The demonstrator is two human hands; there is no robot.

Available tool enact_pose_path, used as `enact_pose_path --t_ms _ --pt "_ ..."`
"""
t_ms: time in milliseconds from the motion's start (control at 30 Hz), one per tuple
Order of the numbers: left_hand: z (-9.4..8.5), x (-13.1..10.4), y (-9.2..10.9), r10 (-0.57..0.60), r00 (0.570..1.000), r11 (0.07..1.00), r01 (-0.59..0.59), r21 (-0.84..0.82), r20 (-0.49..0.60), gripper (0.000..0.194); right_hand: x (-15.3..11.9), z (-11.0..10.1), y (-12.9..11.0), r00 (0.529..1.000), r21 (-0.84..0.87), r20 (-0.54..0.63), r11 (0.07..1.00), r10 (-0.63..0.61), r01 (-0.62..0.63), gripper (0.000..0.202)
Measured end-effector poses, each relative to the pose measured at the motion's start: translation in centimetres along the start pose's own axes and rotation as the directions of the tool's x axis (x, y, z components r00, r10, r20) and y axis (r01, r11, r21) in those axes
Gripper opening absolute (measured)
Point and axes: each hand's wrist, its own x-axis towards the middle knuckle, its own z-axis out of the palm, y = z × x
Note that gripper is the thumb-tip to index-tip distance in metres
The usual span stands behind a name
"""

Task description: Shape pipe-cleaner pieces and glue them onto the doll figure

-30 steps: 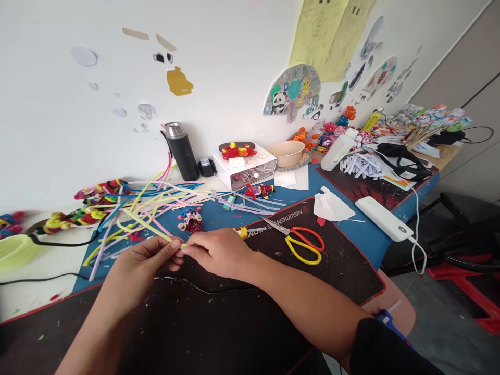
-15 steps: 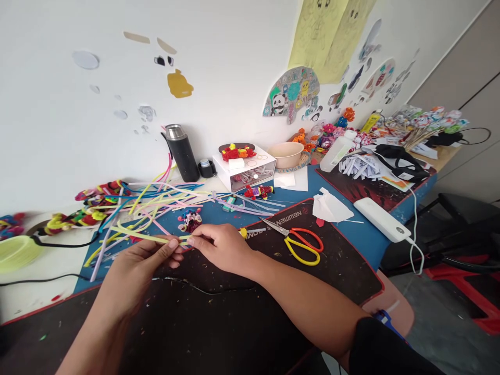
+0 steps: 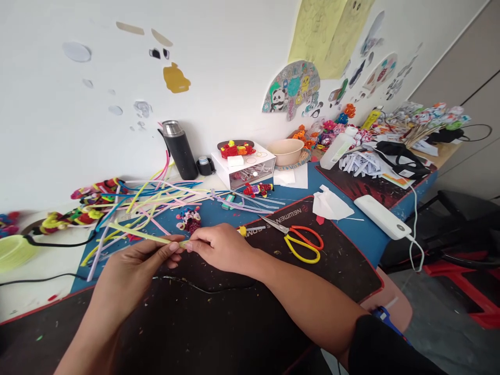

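Note:
Between finger and thumb my left hand (image 3: 146, 263) pinches a pale yellow pipe cleaner (image 3: 144, 234), whose long part runs up to the left over a pile of strips. My right hand (image 3: 216, 247) pinches its other end, close beside the left fingertips. The tip inside the right fingers is hidden. Just behind the hands sits a small fuzzy dark red and pink figure (image 3: 191, 220). Loose pink, blue, yellow and lilac pipe cleaners (image 3: 156, 195) lie behind the left hand. Scissors with red and yellow handles (image 3: 291, 237) rest on the dark mat to the right.
A black flask (image 3: 180, 151), a white drawer box (image 3: 244, 164) and a beige bowl (image 3: 285, 153) stand along the wall. A white power bank (image 3: 383, 217) with a cable lies at the right. A yellow coil (image 3: 15, 251) is at the far left.
My two hands have drawn slightly closer at the fingertips, and the yellow strands between them now look pressed together. The view has shifted slightly.

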Motion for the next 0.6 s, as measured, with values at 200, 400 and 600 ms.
enact_pose_path --t_ms 200,400,600 --pt "0.1 -0.1 0.8 -0.026 1.000 0.997 0.025 0.067 0.017 0.051 -0.2 0.2 0.0 1.000 -0.063 -0.007 0.998 -0.017 0.016 0.018" --pt "0.8 0.0 0.6 -0.076 0.997 0.996 0.077 -0.053 0.013 0.058 -0.1 0.3 -0.3 0.999 0.005 -0.022 1.000 0.026 -0.026 0.021" --pt "1.0 0.7 -1.6 -0.120 0.992 0.953 0.123 -0.276 0.029 0.059 0.1 0.2 0.2 0.998 0.130 -0.056 0.991 0.017 -0.010 0.018"
